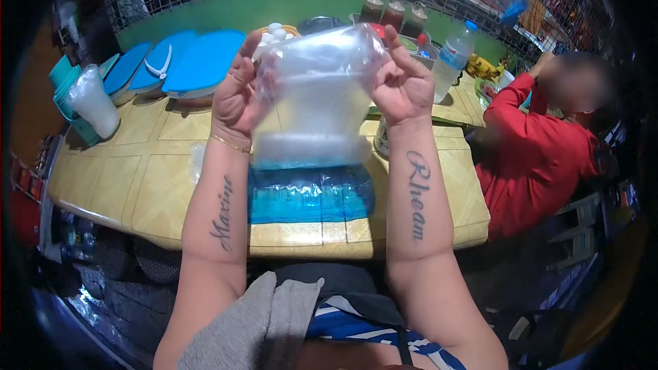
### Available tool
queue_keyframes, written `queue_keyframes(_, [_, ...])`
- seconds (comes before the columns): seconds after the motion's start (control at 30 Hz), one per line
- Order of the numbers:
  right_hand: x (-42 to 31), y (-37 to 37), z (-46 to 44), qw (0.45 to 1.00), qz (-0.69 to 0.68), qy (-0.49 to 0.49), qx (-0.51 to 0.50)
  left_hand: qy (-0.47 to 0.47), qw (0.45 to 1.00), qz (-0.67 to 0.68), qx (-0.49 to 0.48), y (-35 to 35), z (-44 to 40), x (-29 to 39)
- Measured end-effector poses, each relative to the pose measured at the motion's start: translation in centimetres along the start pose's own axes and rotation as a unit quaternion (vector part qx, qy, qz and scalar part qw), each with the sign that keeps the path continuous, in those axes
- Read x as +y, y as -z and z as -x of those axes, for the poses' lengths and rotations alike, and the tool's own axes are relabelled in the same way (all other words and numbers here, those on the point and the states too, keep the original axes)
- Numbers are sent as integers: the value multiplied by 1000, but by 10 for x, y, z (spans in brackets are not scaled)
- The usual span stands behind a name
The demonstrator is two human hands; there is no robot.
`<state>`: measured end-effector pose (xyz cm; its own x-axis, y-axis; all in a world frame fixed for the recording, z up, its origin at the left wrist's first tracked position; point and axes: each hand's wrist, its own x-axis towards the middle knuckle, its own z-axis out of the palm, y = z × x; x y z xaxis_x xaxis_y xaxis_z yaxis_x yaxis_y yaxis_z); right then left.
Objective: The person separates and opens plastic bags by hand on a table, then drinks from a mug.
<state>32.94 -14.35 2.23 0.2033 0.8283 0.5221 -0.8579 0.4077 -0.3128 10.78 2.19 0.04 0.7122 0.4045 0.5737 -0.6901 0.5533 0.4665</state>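
Observation:
Both hands hold up a clear plastic bag, stretched between them above the table. My left hand grips its left side, and my right hand pinches the upper right side. Some fingertips show blurred through the plastic. Below the bag, a blue plastic packet lies flat near the table's front edge. Partly behind my right wrist stands a small container.
The tiled table holds blue-lidded containers, a green holder with plastic, eggs, sauce bottles and a water bottle. A person in red sits at the right.

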Motion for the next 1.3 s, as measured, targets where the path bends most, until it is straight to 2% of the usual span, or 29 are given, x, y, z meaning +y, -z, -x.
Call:
queue_keyframes(0.1, [3,-22,-15,998,-7,24,50,-22,999,28,-18,-8,-14,7])
queue_keyframes(0.2, [3,-8,-19,998,-42,39,16,19,998,53,-39,0,-21,10])
queue_keyframes(0.33, [17,18,-1,986,-67,83,125,4,995,83,53,13,-14,-9])
queue_keyframes(0.37, [27,10,6,973,-59,109,197,8,994,86,63,21,-8,-15])
queue_keyframes(0.4, [31,17,13,968,-83,93,216,13,993,89,71,29,-3,-21])
queue_keyframes(0.43, [35,31,21,963,-108,78,235,13,988,65,136,30,3,-27])
queue_keyframes(0.47, [40,33,27,956,-133,63,252,40,988,94,117,42,8,-30])
queue_keyframes(0.53, [46,48,36,960,-93,36,262,96,980,151,81,70,21,-33])
queue_keyframes(0.57, [48,65,38,964,-67,23,257,77,977,63,189,59,25,-39])
queue_keyframes(0.67, [56,79,39,967,35,24,249,130,971,36,199,77,36,-47])
queue_keyframes(0.73, [57,81,41,964,62,31,256,123,969,-3,214,76,36,-48])
queue_keyframes(0.8, [56,66,40,965,60,32,254,104,964,-11,246,60,34,-45])
queue_keyframes(0.9, [52,63,37,967,67,30,244,135,942,-105,288,38,29,-39])
queue_keyframes(1.0, [51,65,37,972,82,22,218,93,938,-205,264,45,28,-45])
queue_keyframes(1.13, [49,55,38,970,111,0,218,101,924,-238,283,32,24,-50])
queue_keyframes(1.3, [62,54,42,879,326,17,349,231,863,-342,290,37,29,-52])
